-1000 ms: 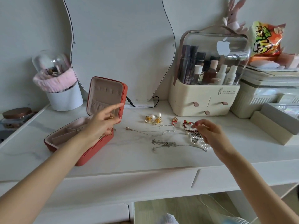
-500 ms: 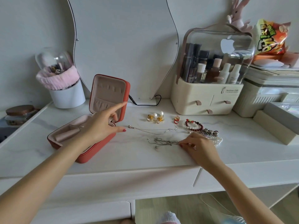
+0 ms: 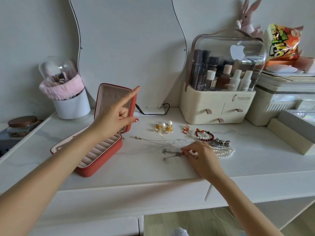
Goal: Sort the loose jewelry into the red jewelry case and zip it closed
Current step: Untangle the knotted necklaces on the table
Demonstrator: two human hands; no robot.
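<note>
Fingertips (image 3: 185,149) of the right hand (image 3: 202,158) are pinched on the silver chain necklace (image 3: 171,153) where it lies on the white marble-patterned tabletop (image 3: 146,169); it does not appear lifted yet. The left hand (image 3: 113,119) hangs in the air in front of the raised lid of the red jewelry case (image 3: 95,145), forefinger extended, thumb out, grasping nothing. Progress is judged as barely begun: the case stands unzipped at the left, its pale padded ring rolls visibly bare, though part of the tray is hidden by the left arm. All loose pieces remain on the tabletop to the right of the case: gold earrings with round pearls (image 3: 164,127), small red rings (image 3: 186,129), a dark red beaded bracelet (image 3: 204,135), a coiled strand of glossy white pearls (image 3: 225,151), a second fine chain (image 3: 158,139). Fine chains are thin, limp and overlapping; tangling is a likely risk. Sorting and zipping both remain.
</note>
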